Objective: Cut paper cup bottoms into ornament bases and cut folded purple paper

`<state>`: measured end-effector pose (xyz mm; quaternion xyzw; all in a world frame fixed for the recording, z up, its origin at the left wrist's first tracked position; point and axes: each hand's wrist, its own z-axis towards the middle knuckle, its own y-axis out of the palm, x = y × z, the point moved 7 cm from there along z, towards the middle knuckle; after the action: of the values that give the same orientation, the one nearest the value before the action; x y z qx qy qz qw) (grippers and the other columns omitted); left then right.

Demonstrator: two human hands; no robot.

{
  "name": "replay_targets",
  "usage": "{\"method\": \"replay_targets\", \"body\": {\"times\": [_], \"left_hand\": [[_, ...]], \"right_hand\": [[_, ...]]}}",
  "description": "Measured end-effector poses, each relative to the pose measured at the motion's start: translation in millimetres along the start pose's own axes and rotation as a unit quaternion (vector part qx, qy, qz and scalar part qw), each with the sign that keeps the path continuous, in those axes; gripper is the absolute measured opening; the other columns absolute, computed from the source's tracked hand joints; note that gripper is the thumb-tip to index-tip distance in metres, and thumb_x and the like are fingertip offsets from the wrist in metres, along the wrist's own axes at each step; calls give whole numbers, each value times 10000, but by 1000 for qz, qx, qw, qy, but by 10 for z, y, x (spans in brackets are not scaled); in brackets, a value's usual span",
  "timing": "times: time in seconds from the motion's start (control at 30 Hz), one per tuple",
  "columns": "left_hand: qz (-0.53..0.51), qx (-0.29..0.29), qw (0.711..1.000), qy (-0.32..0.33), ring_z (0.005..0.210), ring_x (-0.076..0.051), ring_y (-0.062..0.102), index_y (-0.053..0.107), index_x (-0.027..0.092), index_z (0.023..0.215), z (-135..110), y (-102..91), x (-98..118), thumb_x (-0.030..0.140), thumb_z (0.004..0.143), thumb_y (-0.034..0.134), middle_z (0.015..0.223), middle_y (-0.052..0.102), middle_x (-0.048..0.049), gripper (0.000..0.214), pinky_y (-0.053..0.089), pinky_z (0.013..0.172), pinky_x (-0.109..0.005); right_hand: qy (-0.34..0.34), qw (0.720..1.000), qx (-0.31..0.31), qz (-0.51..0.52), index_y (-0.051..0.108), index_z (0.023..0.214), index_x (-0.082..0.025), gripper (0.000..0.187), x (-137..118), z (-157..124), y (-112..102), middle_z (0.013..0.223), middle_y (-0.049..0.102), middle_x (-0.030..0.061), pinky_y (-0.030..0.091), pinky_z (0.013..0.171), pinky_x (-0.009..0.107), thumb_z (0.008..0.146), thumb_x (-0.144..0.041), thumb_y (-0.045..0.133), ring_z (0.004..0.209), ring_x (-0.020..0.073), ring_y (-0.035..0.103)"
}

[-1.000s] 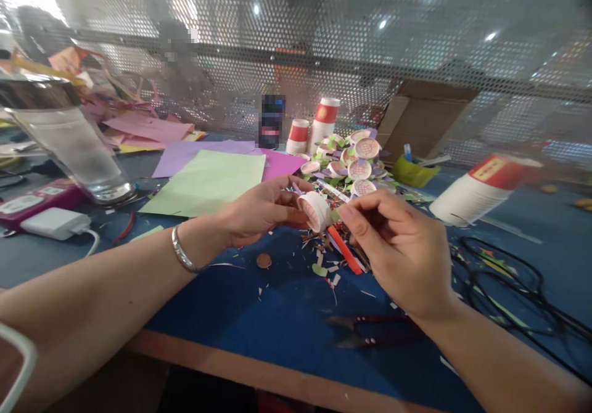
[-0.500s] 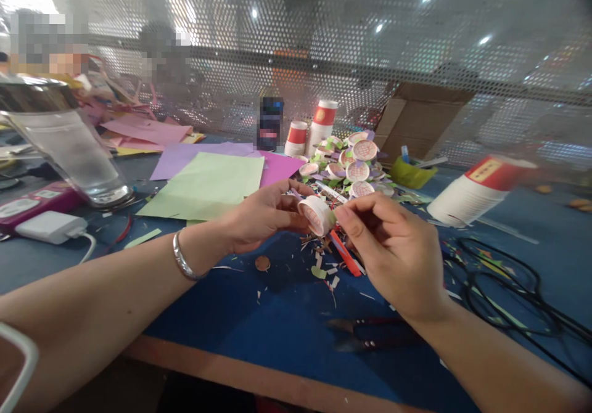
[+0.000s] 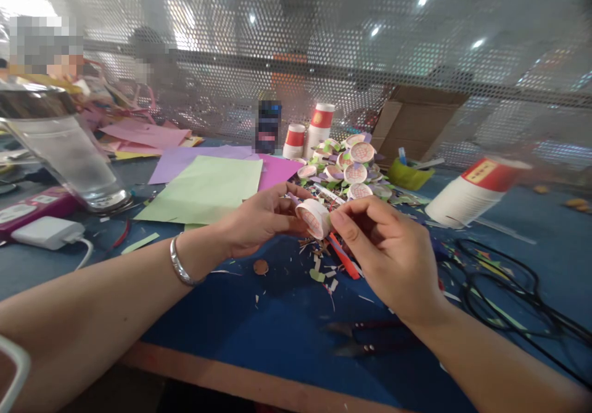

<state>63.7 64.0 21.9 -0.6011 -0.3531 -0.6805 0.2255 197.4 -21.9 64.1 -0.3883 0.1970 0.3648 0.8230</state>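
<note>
A cut-down white paper cup (image 3: 313, 219) with a reddish printed disc facing me is tilted in the air above the table. Holding it at its left side is my left hand (image 3: 263, 219), fingers and thumb closed on it; a bit of purple paper shows by the fingers. My right hand (image 3: 386, 246) pinches at the cup's right side, its thumb tip touching there. The small green paper piece in that pinch is almost fully hidden by the fingertips. Behind the hands lies a heap of similar cut cups (image 3: 355, 173) with green and purple paper pieces.
Thread snips (image 3: 356, 328) lie near the front edge. Green paper sheets (image 3: 208, 185) lie left; a water tumbler (image 3: 76, 154) stands beyond my left forearm. Stacked paper cups (image 3: 462, 194) lean at right, above a black cable (image 3: 504, 283). Scraps surround a red strip (image 3: 345, 256).
My right fingertips have come closer against the cup's side, and the green paper piece is now mostly covered. The view has shifted slightly; the left hand keeps its hold.
</note>
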Motion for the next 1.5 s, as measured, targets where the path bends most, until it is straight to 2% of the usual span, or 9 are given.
{"method": "replay_targets", "body": {"times": [0.67, 0.83, 0.97, 1.03, 1.1, 1.17, 1.23, 1.33, 1.5], "left_hand": [[4, 17, 1000, 8, 713, -171, 707, 513, 158, 1137, -19, 17, -23, 29, 724, 753, 762, 724, -23, 495, 558, 725, -314], [-18, 39, 999, 16, 703, -139, 685, 549, 160, 1075, -6, -66, 37, -4, 711, 735, 751, 710, -1, 440, 533, 722, -272], [-29, 86, 993, 70, 740, -129, 668, 606, 145, 875, 48, -283, 143, 36, 754, 697, 788, 703, -26, 187, 520, 750, -268], [-21, 117, 988, 98, 747, -125, 655, 611, 141, 819, 65, -390, 195, 47, 776, 672, 784, 687, -25, 120, 518, 773, -276], [-10, 144, 983, 112, 717, -118, 637, 606, 147, 838, 70, -461, 225, 45, 795, 650, 753, 668, -9, 119, 513, 759, -279], [1, 156, 982, 110, 683, -109, 619, 597, 155, 880, 70, -480, 231, 37, 819, 622, 728, 654, 5, 135, 501, 724, -273], [11, 152, 983, 105, 665, -102, 607, 591, 156, 904, 69, -457, 229, 24, 835, 602, 725, 645, 9, 149, 491, 702, -265], [22, 146, 984, 96, 650, -101, 598, 588, 148, 919, 63, -415, 229, 9, 848, 585, 750, 642, 1, 155, 499, 695, -272], [21, 153, 985, 82, 650, -107, 620, 583, 141, 908, 37, -367, 252, -4, 847, 587, 753, 634, -4, 157, 517, 695, -275]], "right_hand": [[1, 1000, -10, 8, 631, 804, -203, 199, -10, 1, 20, 618, 526, -47, 318, 443, 230, 963, -323, 618, 494, 78, 427], [31, 999, 3, 16, 628, 809, -212, 234, 40, 24, -31, 537, 504, -54, 359, 445, 232, 981, -366, 588, 450, 89, 447], [36, 999, 5, -6, 640, 816, -203, 197, 85, 45, -72, 578, 565, -34, 406, 486, 238, 960, -334, 610, 488, 103, 510], [37, 998, -47, -15, 650, 828, -201, 164, 116, 44, -14, 621, 602, -26, 411, 490, 233, 945, -312, 622, 512, 104, 523], [41, 988, -144, -32, 669, 854, -205, 119, 155, 16, 111, 651, 634, -25, 414, 496, 233, 928, -292, 637, 531, 107, 536], [39, 965, -248, -72, 693, 880, -207, 66, 187, -45, 243, 678, 661, -22, 421, 522, 243, 908, -254, 657, 562, 118, 564], [29, 939, -320, -121, 716, 913, -199, 48, 202, -106, 330, 757, 701, -1, 436, 569, 262, 889, -208, 675, 615, 131, 599], [16, 918, -362, -159, 727, 978, -196, 105, 193, -153, 373, 908, 729, 34, 463, 649, 296, 887, -181, 678, 719, 160, 640], [-13, 911, -379, -163, 724, 1025, -228, 160, 172, -194, 361, 1022, 733, 41, 478, 793, 354, 916, -163, 628, 906, 216, 672]]}}
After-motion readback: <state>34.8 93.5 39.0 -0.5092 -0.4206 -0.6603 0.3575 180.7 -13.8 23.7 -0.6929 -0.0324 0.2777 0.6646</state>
